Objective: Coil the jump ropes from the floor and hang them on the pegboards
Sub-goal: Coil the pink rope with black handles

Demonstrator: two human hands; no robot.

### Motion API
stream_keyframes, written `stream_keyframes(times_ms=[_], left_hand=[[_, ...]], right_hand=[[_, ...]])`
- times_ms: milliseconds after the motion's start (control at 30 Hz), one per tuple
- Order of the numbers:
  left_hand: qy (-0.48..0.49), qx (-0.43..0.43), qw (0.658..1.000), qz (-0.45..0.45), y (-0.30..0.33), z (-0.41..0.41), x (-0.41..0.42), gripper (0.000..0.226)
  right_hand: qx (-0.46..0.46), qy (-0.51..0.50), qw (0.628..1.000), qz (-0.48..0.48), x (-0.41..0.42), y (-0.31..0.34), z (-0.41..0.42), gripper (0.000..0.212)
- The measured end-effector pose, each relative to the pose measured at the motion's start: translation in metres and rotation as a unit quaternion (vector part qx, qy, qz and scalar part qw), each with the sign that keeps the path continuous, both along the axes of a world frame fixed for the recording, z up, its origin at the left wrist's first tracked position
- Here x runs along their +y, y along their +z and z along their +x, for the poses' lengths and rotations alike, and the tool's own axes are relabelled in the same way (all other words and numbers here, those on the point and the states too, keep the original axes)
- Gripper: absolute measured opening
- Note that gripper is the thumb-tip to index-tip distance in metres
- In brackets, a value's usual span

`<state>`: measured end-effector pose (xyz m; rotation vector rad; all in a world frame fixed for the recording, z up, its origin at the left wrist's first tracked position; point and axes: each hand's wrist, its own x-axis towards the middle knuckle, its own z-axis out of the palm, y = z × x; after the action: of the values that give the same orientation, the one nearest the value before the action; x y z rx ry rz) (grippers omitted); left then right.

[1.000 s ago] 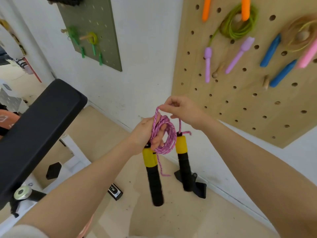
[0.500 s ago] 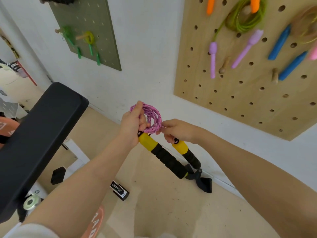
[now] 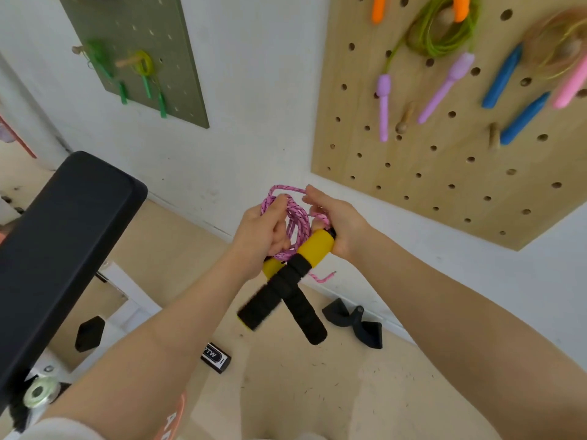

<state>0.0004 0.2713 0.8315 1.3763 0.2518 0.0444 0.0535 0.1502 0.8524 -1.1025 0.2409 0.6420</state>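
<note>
A pink braided jump rope point(image 3: 297, 222) is coiled into a small bundle between my hands. Its two handles point(image 3: 286, 300), yellow at the top and black foam below, cross each other and point down. My left hand point(image 3: 260, 236) is closed around the coil and one handle's yellow end. My right hand point(image 3: 340, 220) grips the other yellow end and pinches a loop of the rope. A loose pink tail point(image 3: 324, 277) sticks out below. The wooden pegboard point(image 3: 428, 173) hangs up to the right, with several coiled ropes on its pegs.
A green pegboard point(image 3: 136, 23) with green ropes hangs on the white wall at upper left. A black padded bench point(image 3: 60, 239) fills the left side. Black strap handles point(image 3: 352, 322) and a small black block point(image 3: 216, 357) lie on the tan floor.
Both hands came together at the coil. The handles swung from pointing right to hanging down crossed. My right hand moved up onto the yellow end and a rope loop.
</note>
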Motion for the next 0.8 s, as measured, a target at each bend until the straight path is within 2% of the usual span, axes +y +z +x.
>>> stream_keyframes(times_ms=[100, 200, 267, 333, 433, 600, 667, 800], left_hand=[[-0.029, 0.009, 1.000, 0.002, 0.002, 0.003, 0.001, 0.044], [-0.077, 0.020, 0.996, -0.051, 0.003, 0.005, 0.007, 0.042], [-0.098, 0.030, 0.993, -0.065, 0.003, 0.006, 0.011, 0.042], [-0.103, 0.041, 0.993, -0.031, 0.003, 0.008, 0.014, 0.044], [-0.078, 0.049, 0.996, 0.023, 0.002, 0.010, 0.015, 0.045], [-0.017, 0.044, 0.995, 0.088, -0.007, 0.013, 0.004, 0.039], [-0.040, 0.036, 0.991, 0.119, -0.008, 0.012, 0.001, 0.036], [-0.152, 0.052, 0.979, 0.130, -0.007, 0.000, 0.004, 0.015]], right_hand=[[-0.107, 0.175, 0.977, -0.051, -0.003, 0.014, -0.015, 0.015], [-0.158, 0.243, 0.954, -0.077, -0.007, 0.015, -0.011, 0.009], [-0.186, 0.259, 0.938, -0.137, -0.008, 0.010, -0.005, 0.006], [-0.200, 0.270, 0.922, -0.194, -0.011, 0.005, -0.004, 0.007], [-0.209, 0.298, 0.903, -0.227, -0.013, 0.000, -0.003, 0.018], [-0.209, 0.208, 0.923, -0.247, -0.016, -0.006, 0.004, 0.029], [-0.203, 0.197, 0.926, -0.251, -0.020, -0.006, 0.009, 0.029], [-0.200, 0.232, 0.911, -0.277, -0.031, -0.006, 0.016, 0.027]])
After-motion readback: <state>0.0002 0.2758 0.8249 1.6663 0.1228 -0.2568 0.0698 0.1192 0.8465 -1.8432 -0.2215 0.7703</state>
